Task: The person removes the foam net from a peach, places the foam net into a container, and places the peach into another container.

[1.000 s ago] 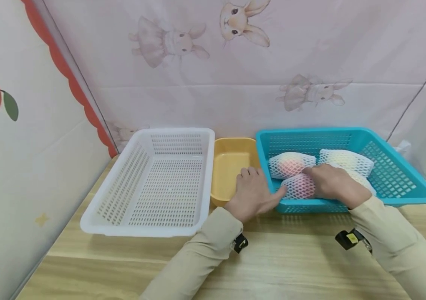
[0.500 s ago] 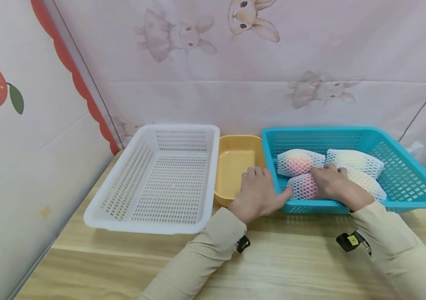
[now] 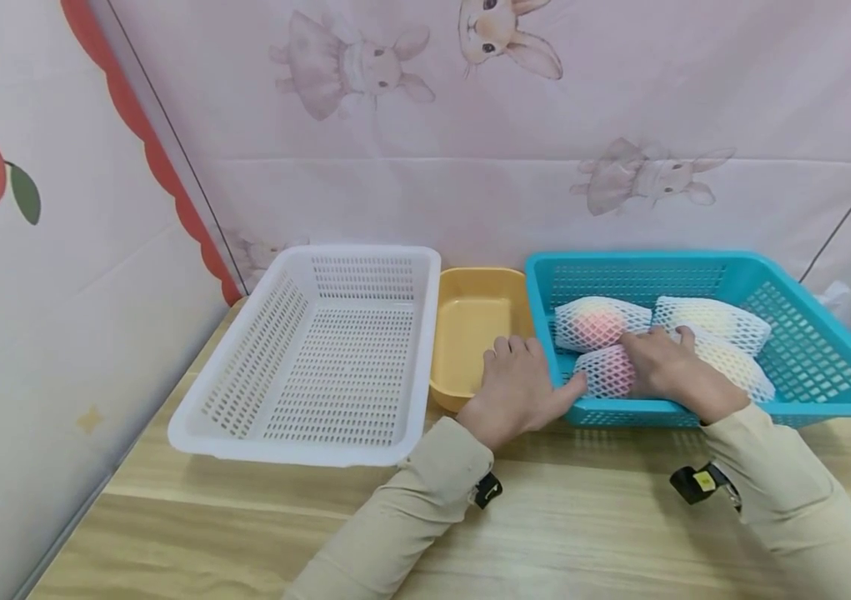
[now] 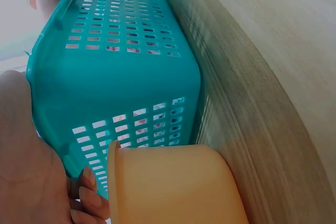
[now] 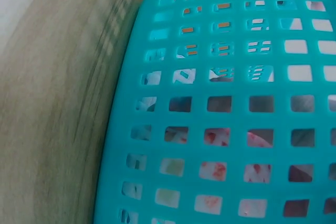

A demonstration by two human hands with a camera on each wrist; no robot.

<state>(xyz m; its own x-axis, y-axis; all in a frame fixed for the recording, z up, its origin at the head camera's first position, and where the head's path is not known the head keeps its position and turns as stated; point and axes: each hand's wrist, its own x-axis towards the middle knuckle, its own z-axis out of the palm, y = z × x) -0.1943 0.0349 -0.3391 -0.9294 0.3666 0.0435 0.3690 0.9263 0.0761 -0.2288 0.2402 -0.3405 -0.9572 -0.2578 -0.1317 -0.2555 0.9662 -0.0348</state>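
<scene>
A teal plastic basket [image 3: 818, 354] stands at the right, holding several round pieces in white foam netting. My left hand [image 3: 515, 383] grips its near left corner: the thumb crosses the rim while the curled fingers [image 4: 90, 198] come down outside the wall, as the left wrist view shows. Inside the basket, my right hand [image 3: 668, 367] grips the foam-netted pink piece [image 3: 605, 372] near the front wall. Behind that lies a foam-netted peach-coloured piece [image 3: 599, 325], and two pale yellow netted pieces [image 3: 713, 323] are to the right. The right wrist view shows only the basket's perforated side, hiding the hand.
A yellow bin [image 3: 473, 333] sits against the teal basket's left side. Left of the bin stands a white perforated basket [image 3: 342, 375]. All three rest on a wooden table [image 3: 545, 533], with a rabbit-printed cloth wall [image 3: 485, 208] close behind.
The head view has shifted slightly, so the baskets appear a little further right. Both hands keep their places on the basket and the pink piece.
</scene>
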